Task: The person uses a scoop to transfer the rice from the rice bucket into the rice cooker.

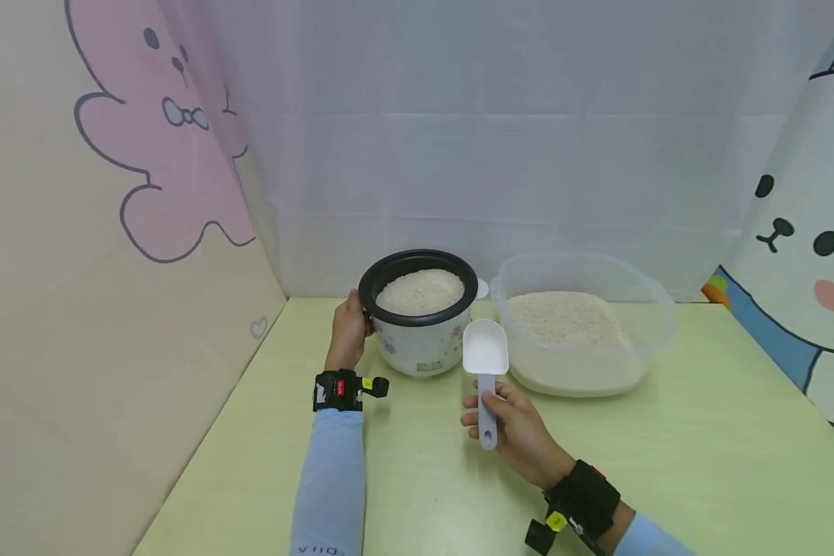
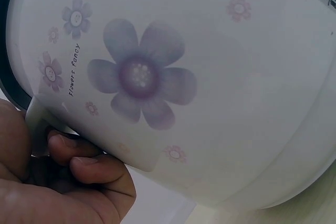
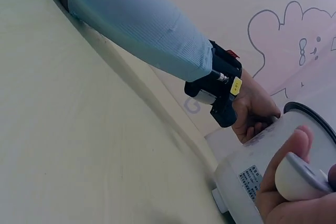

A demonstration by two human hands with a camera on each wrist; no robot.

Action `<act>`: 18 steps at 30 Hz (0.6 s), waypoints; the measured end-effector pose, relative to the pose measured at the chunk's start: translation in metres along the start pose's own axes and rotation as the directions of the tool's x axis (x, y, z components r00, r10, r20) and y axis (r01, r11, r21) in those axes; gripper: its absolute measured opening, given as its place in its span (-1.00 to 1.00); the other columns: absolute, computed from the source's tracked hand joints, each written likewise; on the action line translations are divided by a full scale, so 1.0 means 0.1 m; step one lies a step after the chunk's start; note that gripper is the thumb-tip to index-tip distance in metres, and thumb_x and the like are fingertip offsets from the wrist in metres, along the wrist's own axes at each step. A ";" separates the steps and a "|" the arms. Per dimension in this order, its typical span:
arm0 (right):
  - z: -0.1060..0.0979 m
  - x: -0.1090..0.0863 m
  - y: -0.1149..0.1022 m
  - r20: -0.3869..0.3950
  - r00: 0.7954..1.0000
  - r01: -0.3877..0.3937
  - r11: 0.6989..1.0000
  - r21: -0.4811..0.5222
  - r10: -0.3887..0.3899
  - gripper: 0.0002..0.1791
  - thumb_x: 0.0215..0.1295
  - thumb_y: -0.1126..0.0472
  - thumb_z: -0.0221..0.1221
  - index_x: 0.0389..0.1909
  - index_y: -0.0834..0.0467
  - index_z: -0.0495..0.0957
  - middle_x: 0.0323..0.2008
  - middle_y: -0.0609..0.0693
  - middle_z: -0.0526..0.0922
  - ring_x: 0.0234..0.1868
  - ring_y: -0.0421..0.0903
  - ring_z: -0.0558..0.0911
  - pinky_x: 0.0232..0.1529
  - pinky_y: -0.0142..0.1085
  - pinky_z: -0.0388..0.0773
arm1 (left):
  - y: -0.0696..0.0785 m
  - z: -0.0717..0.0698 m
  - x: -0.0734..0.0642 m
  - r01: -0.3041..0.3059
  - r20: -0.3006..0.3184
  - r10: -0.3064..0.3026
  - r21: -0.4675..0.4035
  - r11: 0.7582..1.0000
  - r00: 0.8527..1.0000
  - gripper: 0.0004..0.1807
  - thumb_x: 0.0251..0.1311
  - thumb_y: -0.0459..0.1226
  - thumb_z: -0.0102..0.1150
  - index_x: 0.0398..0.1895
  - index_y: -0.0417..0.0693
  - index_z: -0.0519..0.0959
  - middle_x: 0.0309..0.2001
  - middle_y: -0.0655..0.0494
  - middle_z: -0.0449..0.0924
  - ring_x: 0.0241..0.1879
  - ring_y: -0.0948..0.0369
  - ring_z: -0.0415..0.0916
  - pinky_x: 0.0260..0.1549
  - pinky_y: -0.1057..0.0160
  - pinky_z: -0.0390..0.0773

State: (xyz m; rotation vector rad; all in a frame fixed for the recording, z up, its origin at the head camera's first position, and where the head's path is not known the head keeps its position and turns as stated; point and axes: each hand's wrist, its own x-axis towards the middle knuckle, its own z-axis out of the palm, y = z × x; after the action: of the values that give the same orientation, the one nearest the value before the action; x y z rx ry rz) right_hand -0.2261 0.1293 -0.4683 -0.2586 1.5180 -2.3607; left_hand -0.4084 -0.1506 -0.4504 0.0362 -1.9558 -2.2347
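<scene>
My left hand grips the side handle of a white rice cooker printed with flowers. The cooker has a black rim, no lid on top, and a heap of white rice inside. In the left wrist view the fingers curl under that handle. My right hand holds a rice scoop by its grey handle, thumb on top, in front of the cooker. The scoop's white bowl points away from me and looks empty. In the right wrist view the handle's end shows between the fingers.
A translucent plastic tub of rice stands right of the cooker. Both are near the back of the pale green table, close to a white curtain. A cartoon-printed wall borders the left side.
</scene>
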 end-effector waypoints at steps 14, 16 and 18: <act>0.05 0.03 0.05 -0.221 0.974 -0.060 0.997 -0.040 0.050 -0.55 0.71 0.18 -0.31 0.43 0.34 0.05 -0.13 0.04 0.47 -0.21 -0.14 0.46 -0.17 -0.36 0.50 | 0.01 0.01 -0.01 -0.006 0.002 0.006 -0.015 1.000 1.000 -0.49 0.63 0.04 -0.22 -0.51 -0.02 0.36 -0.60 0.17 0.20 -0.62 0.23 0.18 -0.50 0.27 0.25; 0.07 0.04 0.08 -0.264 0.964 -0.049 0.997 -0.064 0.030 -0.53 0.70 0.23 -0.25 0.45 0.37 0.03 -0.07 0.09 0.41 -0.15 -0.12 0.41 -0.13 -0.35 0.45 | 0.01 0.00 0.00 -0.007 0.006 0.007 -0.010 1.000 1.000 -0.49 0.64 0.02 -0.23 -0.52 -0.01 0.35 -0.60 0.17 0.20 -0.62 0.23 0.18 -0.50 0.27 0.24; 0.08 0.05 0.11 -0.300 0.954 -0.041 0.994 -0.101 0.009 -0.50 0.68 0.26 -0.20 0.46 0.42 0.01 0.03 0.14 0.36 -0.07 -0.10 0.36 -0.05 -0.34 0.39 | 0.01 0.00 0.00 -0.004 0.006 0.004 -0.009 1.000 1.000 -0.49 0.64 0.02 -0.23 -0.53 -0.01 0.35 -0.60 0.17 0.20 -0.63 0.24 0.18 -0.50 0.27 0.24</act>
State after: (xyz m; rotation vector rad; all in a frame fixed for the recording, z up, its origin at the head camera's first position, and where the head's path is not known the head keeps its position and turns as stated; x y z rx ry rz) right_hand -0.2260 0.1169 -0.4750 0.1020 1.7725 -2.3852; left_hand -0.4087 -0.1511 -0.4499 0.0242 -1.9474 -2.2429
